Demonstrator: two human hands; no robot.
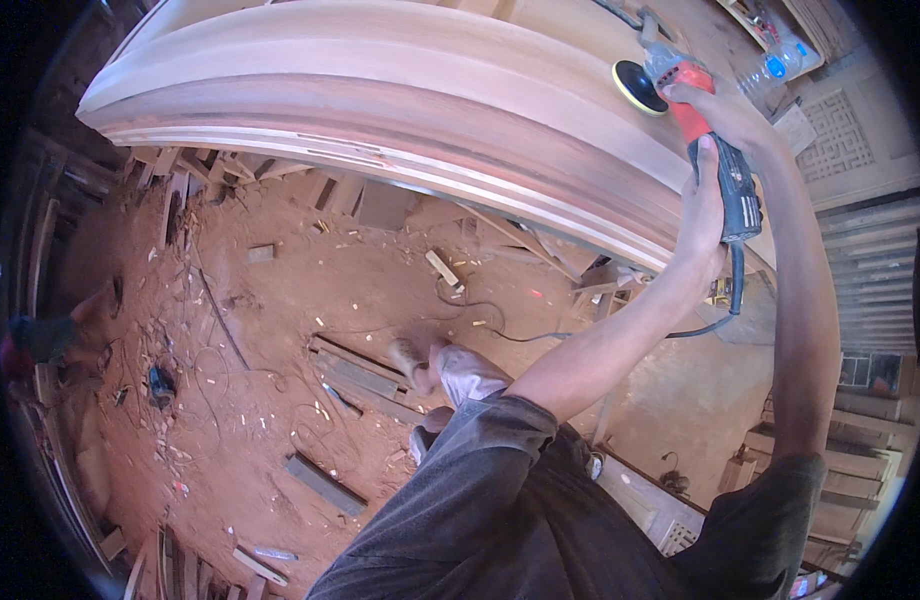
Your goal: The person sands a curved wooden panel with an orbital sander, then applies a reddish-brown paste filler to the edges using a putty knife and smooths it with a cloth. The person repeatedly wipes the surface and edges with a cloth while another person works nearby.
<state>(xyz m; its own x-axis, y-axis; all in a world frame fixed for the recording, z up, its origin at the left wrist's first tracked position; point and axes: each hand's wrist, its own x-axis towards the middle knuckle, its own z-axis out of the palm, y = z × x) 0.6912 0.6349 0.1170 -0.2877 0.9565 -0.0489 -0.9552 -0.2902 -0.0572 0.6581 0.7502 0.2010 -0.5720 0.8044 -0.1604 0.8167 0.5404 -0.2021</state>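
Both hands are closed around a red and black angle grinder [692, 122] fitted with a round sanding pad. My left hand [702, 205] wraps the dark rear body, thumb lying along it. Further forward, my right hand [715, 112] grips the red front part near the head. The round pad [640, 88] is tilted, its black face showing and a yellowish rim below; whether it touches the wood I cannot tell. Under the tool lies a long moulded wooden panel [380, 95] with stepped ridges along its near edge. A power cord [737, 285] trails from the grinder's rear.
Wood offcuts [442, 267], planks [365, 375] and shavings litter the reddish, dusty floor. Clear plastic bottles [777, 65] stand at the far right, near a lattice-carved panel [835, 130]. Timber is stacked [865, 440] on the right. The cord loops across the floor.
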